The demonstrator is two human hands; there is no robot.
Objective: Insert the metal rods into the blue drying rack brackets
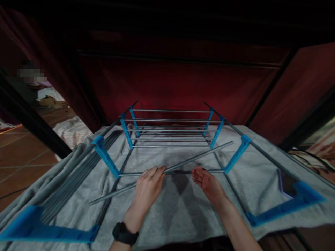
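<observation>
My left hand [149, 184], with a black watch on its wrist, is closed around a long grey metal tube [199, 156]. The tube slants across the rack, its right end higher than its left. To the right, my right hand [206, 184] hovers below the tube without touching it, fingers loosely bent and holding nothing. Both hands are inside a partly built rack of grey tubes joined by blue plastic brackets, such as the left one [107, 158] and the right one [237, 155]. A crossbar [128, 174] joins these two brackets, partly hidden behind my left hand.
Several loose tubes [78, 177] lie along the left side on a grey cloth [172, 212]. Larger blue brackets stand at the near left [52, 228] and near right [288, 207]. A dark flat thing with a pale edge [286, 184] lies at right. Red panels [162, 83] rise behind.
</observation>
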